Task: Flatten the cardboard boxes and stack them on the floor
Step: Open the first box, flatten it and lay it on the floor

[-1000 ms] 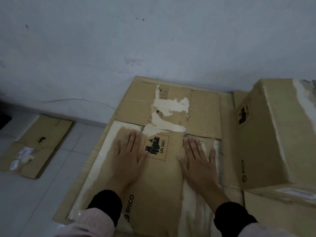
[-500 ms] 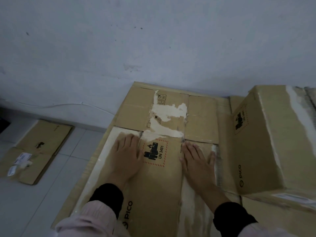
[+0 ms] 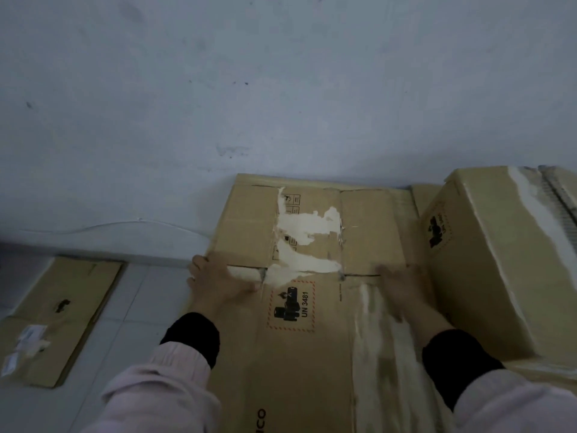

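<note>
A flattened brown cardboard box [image 3: 290,354] with a UN 3481 label and torn white tape lies in front of me on other flat cardboard, its far flaps against the wall. My left hand [image 3: 215,282] rests flat on its left edge at the seam of the flaps, fingers spread. Blurred by motion, my right hand [image 3: 402,292] lies palm down on the box's right part, close to an upright box [image 3: 499,260] that stands unflattened at the right.
Another flattened cardboard piece [image 3: 62,317] with white labels lies on the tiled floor [image 3: 140,301] at the left. A grey wall [image 3: 249,104] rises just behind the boxes, with a thin cable [image 3: 103,226] along its base.
Both hands have slid apart and forward from beside the label: the left out to the box's left edge, the right toward the upright box. My view has moved closer.
</note>
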